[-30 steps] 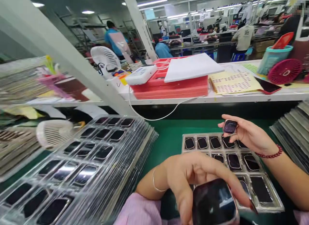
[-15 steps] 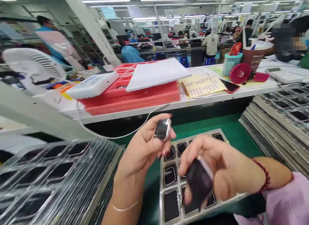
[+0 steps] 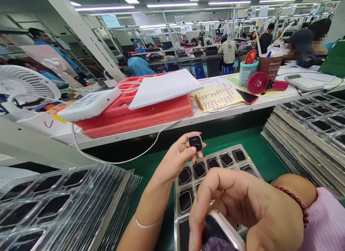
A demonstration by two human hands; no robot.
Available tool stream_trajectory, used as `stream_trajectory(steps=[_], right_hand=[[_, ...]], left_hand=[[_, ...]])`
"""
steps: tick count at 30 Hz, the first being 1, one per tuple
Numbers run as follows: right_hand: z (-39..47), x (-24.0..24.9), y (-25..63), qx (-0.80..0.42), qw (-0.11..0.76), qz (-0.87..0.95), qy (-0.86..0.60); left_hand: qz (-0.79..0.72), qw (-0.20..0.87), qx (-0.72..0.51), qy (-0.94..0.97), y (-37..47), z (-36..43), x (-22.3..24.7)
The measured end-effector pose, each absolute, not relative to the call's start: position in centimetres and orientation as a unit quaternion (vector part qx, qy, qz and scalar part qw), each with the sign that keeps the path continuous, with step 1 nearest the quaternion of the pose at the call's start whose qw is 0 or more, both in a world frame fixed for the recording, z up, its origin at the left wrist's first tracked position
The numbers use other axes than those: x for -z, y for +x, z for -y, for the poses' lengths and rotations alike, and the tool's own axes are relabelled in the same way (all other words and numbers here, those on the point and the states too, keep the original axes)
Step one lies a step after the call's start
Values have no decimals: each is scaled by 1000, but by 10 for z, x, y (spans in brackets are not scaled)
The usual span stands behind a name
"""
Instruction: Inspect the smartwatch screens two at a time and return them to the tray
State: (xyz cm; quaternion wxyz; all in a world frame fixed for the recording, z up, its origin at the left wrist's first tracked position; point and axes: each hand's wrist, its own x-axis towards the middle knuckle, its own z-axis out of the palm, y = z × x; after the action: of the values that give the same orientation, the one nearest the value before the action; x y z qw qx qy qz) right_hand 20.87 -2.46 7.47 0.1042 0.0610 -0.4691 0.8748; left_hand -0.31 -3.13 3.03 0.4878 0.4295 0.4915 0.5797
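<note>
Between the fingers and thumb of my left hand [image 3: 176, 155] is a smartwatch body [image 3: 195, 143] with no strap, its dark screen turned toward me and small lettering lit on it. My right hand [image 3: 242, 204], much closer to the camera, grips a second smartwatch body [image 3: 225, 229] by its edges; it is tilted, and its lower part runs out of the picture. Beneath both hands lies a clear plastic tray [image 3: 176, 222] with dark-screened watch bodies in its compartments. My right hand hides much of that tray.
Stacked clear trays holding watch bodies stand at left [image 3: 107, 200] and right [image 3: 291, 143]. Behind, a white shelf carries a red foam block [image 3: 140, 118], papers [image 3: 164, 87], a phone [image 3: 246, 96] and a pink fan [image 3: 258, 82]. A white cable [image 3: 121, 161] droops from it. Several people work farther back.
My right hand has come nearer the camera and lower with its watch body. My left hand has moved slightly right, turning its watch screen toward me. The whole view has shifted a little.
</note>
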Motion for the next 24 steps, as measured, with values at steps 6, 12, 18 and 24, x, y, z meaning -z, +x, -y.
stream_trajectory(steps=[6,12,18,24], right_hand=[[2,-68,207,-866,118,480,74],[-77,-21,184,-746,261,609,-66],[-95,-8,182,-678,258,676,-126],[-87,-7,184,-661,258,696,-109]], left_hand=[[-510,471,-575,433,-3,29,-30],[-523,401,-592,464,-6,24,-18],[-529,406,-571,480,3,25,-19],[-531,400,-559,496,4,27,-16]])
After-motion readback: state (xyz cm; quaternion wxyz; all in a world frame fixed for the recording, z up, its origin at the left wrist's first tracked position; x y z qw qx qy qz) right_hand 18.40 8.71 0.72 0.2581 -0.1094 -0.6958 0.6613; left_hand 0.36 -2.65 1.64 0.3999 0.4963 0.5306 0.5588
